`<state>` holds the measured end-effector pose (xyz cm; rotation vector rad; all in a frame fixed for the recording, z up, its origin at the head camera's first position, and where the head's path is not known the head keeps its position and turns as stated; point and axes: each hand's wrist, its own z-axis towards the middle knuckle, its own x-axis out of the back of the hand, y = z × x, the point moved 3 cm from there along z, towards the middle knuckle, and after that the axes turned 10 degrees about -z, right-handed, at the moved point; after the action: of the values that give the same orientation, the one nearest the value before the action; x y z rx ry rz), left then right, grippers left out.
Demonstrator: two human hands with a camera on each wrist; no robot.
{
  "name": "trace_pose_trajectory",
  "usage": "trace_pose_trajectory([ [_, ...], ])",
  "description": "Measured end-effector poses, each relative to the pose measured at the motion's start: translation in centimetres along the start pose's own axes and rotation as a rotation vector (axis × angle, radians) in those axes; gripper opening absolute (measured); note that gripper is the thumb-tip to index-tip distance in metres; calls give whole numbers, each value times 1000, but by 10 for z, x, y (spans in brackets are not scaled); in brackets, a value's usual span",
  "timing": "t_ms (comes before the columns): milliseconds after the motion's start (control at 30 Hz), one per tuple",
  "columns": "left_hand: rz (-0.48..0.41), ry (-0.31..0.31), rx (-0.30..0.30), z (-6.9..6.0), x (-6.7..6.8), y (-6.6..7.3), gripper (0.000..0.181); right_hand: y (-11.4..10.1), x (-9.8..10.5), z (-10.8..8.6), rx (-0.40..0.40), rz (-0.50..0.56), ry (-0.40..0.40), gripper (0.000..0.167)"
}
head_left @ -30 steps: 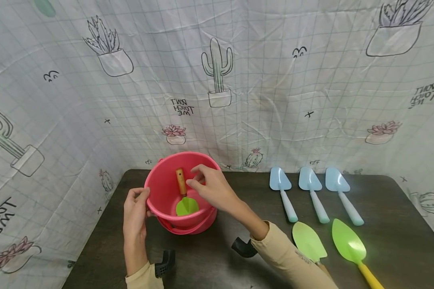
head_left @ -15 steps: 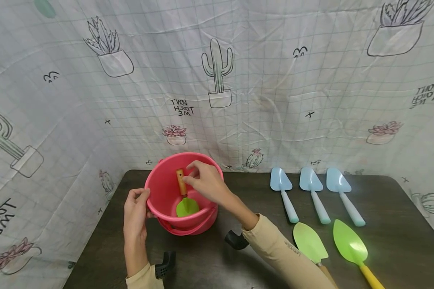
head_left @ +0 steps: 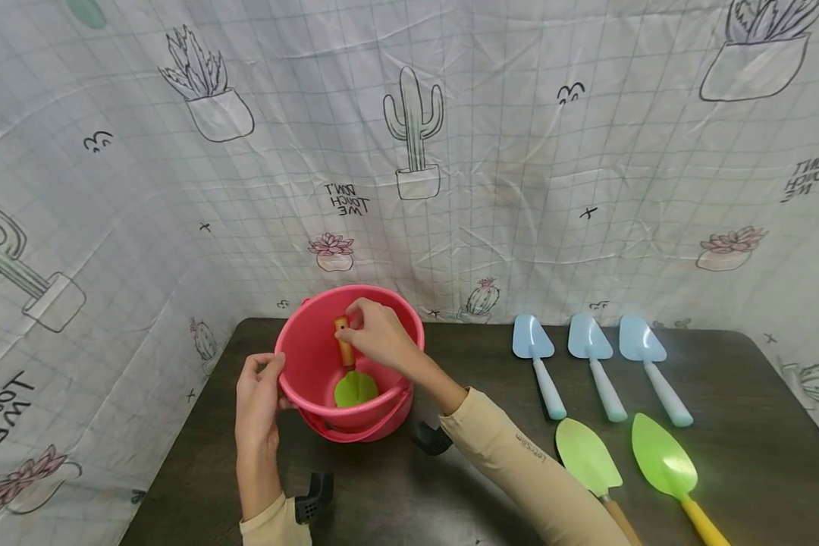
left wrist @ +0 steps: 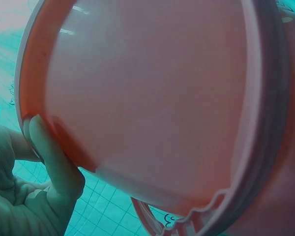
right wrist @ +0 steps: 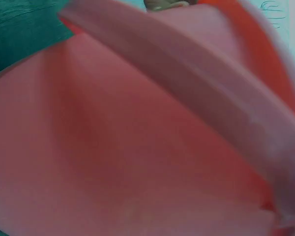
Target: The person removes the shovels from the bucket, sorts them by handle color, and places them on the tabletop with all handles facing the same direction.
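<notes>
A pink bucket [head_left: 299, 379] stands at the left of the table, its mouth tipped towards me in the head view. My left hand [head_left: 255, 398] grips the bucket's left rim; in the left wrist view the thumb lies on the rim's inner side. Inside the bucket leans a small trowel [head_left: 355, 389] with a green blade down and a wooden handle up. My right hand [head_left: 381, 334] reaches over the right rim, thumb and index finger curled about the top of that handle. The right wrist view shows mostly the bucket's outer wall [right wrist: 137, 147], and the fingers are hidden there.
Three blue trowels [head_left: 534, 337] with pale handles lie in a row at the back right. In front of them lie a pale green trowel [head_left: 587, 457] with a wooden handle and a bright green one [head_left: 663, 459] with a yellow handle. A patterned cloth [head_left: 409, 250] hangs behind the table.
My right hand has moved left inside the bucket, from beside the trowel's handle onto it. The left hand has stayed on the rim, and the trowel has not visibly moved.
</notes>
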<state>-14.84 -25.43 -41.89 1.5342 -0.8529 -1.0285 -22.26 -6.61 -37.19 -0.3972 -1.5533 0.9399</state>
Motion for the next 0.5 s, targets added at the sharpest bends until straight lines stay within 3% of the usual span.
trace_pose_trajectory([
  [200,3,0,-3,-2,-2,-1,20,3,-6,7,-19,-12,-23,40],
  [500,1,7,-18,-2,0,0,20,3,-11,19,-111,44,-93,42],
])
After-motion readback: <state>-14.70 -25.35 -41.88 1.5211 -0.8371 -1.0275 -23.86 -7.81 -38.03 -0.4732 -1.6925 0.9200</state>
